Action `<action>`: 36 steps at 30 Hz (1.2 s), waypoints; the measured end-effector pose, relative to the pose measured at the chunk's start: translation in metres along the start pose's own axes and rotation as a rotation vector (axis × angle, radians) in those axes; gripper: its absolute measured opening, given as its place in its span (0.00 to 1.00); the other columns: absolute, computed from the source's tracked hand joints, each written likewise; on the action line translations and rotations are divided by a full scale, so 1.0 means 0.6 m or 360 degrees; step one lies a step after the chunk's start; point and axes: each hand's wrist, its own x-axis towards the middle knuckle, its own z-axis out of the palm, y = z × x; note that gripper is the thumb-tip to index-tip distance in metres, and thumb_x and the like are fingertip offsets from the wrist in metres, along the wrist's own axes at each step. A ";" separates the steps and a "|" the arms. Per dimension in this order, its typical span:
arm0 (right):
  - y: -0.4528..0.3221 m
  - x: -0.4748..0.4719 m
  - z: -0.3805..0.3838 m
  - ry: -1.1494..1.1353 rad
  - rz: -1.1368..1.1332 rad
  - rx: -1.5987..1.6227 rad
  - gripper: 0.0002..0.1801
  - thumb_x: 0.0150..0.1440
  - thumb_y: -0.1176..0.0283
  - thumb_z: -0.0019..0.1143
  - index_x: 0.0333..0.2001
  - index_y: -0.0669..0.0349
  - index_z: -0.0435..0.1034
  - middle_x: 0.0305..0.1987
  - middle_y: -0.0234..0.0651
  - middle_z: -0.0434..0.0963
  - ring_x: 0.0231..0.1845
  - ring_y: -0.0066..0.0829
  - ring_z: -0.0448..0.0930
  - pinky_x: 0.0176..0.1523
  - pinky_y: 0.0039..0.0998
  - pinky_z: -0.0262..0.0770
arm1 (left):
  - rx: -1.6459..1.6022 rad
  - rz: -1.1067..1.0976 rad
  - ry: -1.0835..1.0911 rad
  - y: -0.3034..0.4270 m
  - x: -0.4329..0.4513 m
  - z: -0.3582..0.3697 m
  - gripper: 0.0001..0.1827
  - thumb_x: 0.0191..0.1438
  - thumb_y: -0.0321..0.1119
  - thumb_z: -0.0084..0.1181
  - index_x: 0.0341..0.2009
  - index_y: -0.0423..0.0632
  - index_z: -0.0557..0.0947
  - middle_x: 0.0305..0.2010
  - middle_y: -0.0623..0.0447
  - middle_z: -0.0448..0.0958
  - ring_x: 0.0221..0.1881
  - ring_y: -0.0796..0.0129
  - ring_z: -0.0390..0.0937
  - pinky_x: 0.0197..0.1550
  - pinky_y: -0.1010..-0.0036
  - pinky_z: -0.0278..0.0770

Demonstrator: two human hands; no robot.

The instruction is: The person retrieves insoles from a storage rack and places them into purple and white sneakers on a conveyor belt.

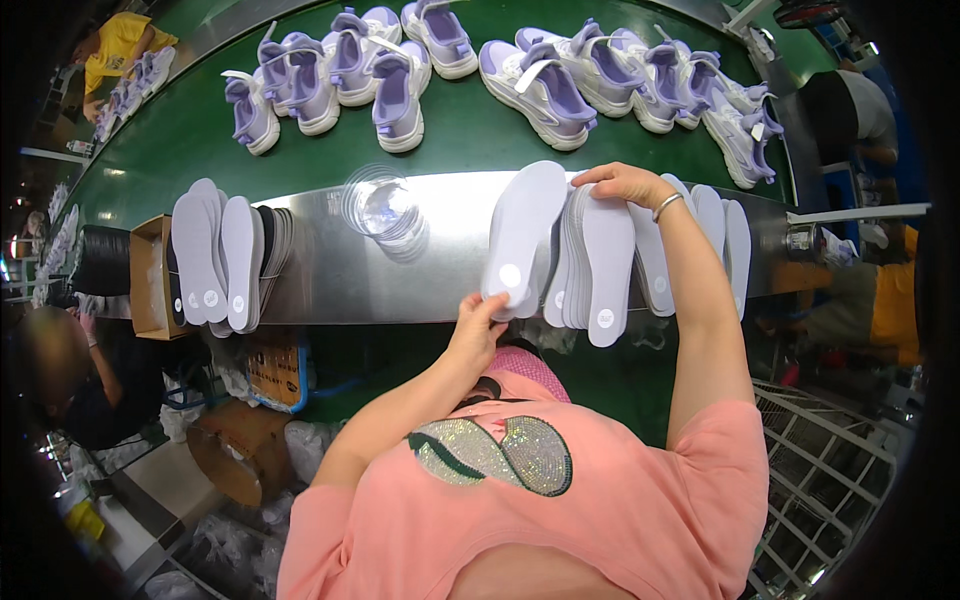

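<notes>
My left hand [480, 326] pinches the heel end of a pale lilac insole [527, 225], slightly blurred, with a round white sticker. Just right of it, my right hand [619, 184] rests with its fingers at the toe ends of a stack of insoles [607, 262]; whether it grips one cannot be told. More insoles [738, 255] lie beyond my right forearm. At the left of the metal ledge [322, 277] stand further bundled insoles [199, 255], pale and black. Several white and lilac sneakers [401, 105] stand on the green conveyor belt [315, 161] behind.
An open cardboard box [152, 281] stands at the ledge's left end. A white wire rack [821, 480] is at lower right. A brown carton [240, 450] and plastic bags lie at lower left. Other people are at both sides, one in a yellow shirt [120, 45] at upper left.
</notes>
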 end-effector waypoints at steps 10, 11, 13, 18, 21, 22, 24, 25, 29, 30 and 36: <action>-0.034 -0.055 0.029 0.0960 -0.0584 -0.0910 0.19 0.44 0.71 0.47 0.42 0.64 0.67 0.47 0.45 0.67 0.50 0.42 0.65 0.53 0.31 0.61 | 0.1115 -0.0362 -0.0244 0.120 -0.021 0.036 0.23 0.46 0.39 0.53 0.46 0.43 0.69 0.38 0.51 0.72 0.35 0.70 0.70 0.36 0.78 0.67; -0.058 -0.060 0.030 0.0964 -0.0592 -0.0817 0.18 0.45 0.71 0.47 0.41 0.64 0.67 0.46 0.45 0.68 0.49 0.41 0.67 0.52 0.32 0.61 | 0.1133 -0.0254 -0.0317 0.154 -0.023 0.024 0.22 0.46 0.39 0.53 0.45 0.43 0.70 0.37 0.52 0.73 0.33 0.70 0.70 0.35 0.78 0.67; -0.104 -0.053 0.041 0.0790 -0.0610 -0.0671 0.17 0.46 0.72 0.47 0.41 0.64 0.67 0.45 0.42 0.69 0.47 0.39 0.69 0.51 0.31 0.62 | 0.1189 0.0209 -0.0455 0.261 -0.018 -0.001 0.20 0.47 0.39 0.53 0.44 0.44 0.72 0.36 0.55 0.74 0.34 0.73 0.71 0.36 0.78 0.67; -0.207 0.074 0.092 0.0824 -0.0655 -0.0760 0.16 0.49 0.64 0.48 0.37 0.65 0.68 0.40 0.43 0.71 0.44 0.40 0.70 0.47 0.32 0.64 | 0.1676 0.1486 0.0419 0.565 0.062 -0.106 0.19 0.46 0.36 0.51 0.41 0.39 0.72 0.37 0.47 0.74 0.38 0.64 0.72 0.41 0.74 0.68; -0.285 0.203 0.135 0.1008 -0.0447 -0.0977 0.29 0.47 0.52 0.49 0.42 0.69 0.66 0.42 0.46 0.71 0.44 0.41 0.72 0.45 0.34 0.67 | 0.2214 0.1636 0.1046 0.710 0.133 -0.218 0.20 0.44 0.41 0.49 0.39 0.39 0.73 0.36 0.40 0.74 0.39 0.52 0.72 0.42 0.65 0.68; -0.309 0.243 0.144 0.0988 -0.0143 -0.0954 0.37 0.44 0.45 0.47 0.45 0.70 0.63 0.42 0.49 0.71 0.43 0.42 0.72 0.43 0.35 0.68 | 0.2270 0.1569 0.1158 0.740 0.155 -0.227 0.22 0.45 0.45 0.46 0.39 0.40 0.74 0.37 0.39 0.73 0.41 0.49 0.71 0.42 0.62 0.67; -0.336 0.315 0.156 0.1000 0.0119 -0.0930 0.36 0.44 0.46 0.47 0.45 0.69 0.63 0.37 0.48 0.74 0.41 0.42 0.74 0.41 0.36 0.69 | 0.2275 0.1492 0.1291 0.784 0.201 -0.241 0.23 0.45 0.47 0.46 0.38 0.40 0.74 0.37 0.39 0.73 0.41 0.48 0.70 0.42 0.61 0.67; -0.337 0.345 0.160 0.1057 0.0226 -0.0913 0.32 0.44 0.50 0.49 0.43 0.68 0.65 0.35 0.47 0.74 0.41 0.42 0.74 0.40 0.36 0.70 | 0.2285 0.1449 0.1333 0.801 0.220 -0.232 0.24 0.45 0.48 0.46 0.38 0.40 0.74 0.37 0.39 0.73 0.41 0.48 0.70 0.42 0.61 0.67; -0.356 0.419 0.163 0.1133 0.0156 -0.1113 0.12 0.41 0.66 0.49 0.27 0.64 0.68 0.36 0.45 0.74 0.44 0.38 0.73 0.42 0.36 0.69 | 0.2435 0.1217 0.1185 0.835 0.291 -0.262 0.30 0.46 0.54 0.45 0.35 0.35 0.73 0.36 0.35 0.73 0.40 0.45 0.70 0.42 0.60 0.67; -0.364 0.423 0.153 0.1231 0.0065 -0.1281 0.12 0.41 0.66 0.49 0.28 0.63 0.68 0.38 0.44 0.74 0.46 0.36 0.70 0.45 0.37 0.66 | 0.2269 0.1167 0.1177 0.845 0.317 -0.275 0.33 0.41 0.56 0.50 0.37 0.34 0.73 0.37 0.34 0.73 0.41 0.46 0.71 0.43 0.61 0.67; -0.325 0.469 0.066 0.1660 -0.0196 -0.1745 0.14 0.40 0.65 0.50 0.31 0.58 0.72 0.40 0.40 0.72 0.50 0.34 0.66 0.53 0.43 0.53 | 0.1717 0.0970 0.0751 0.889 0.453 -0.323 0.31 0.31 0.45 0.59 0.38 0.35 0.74 0.35 0.41 0.75 0.37 0.57 0.74 0.39 0.69 0.69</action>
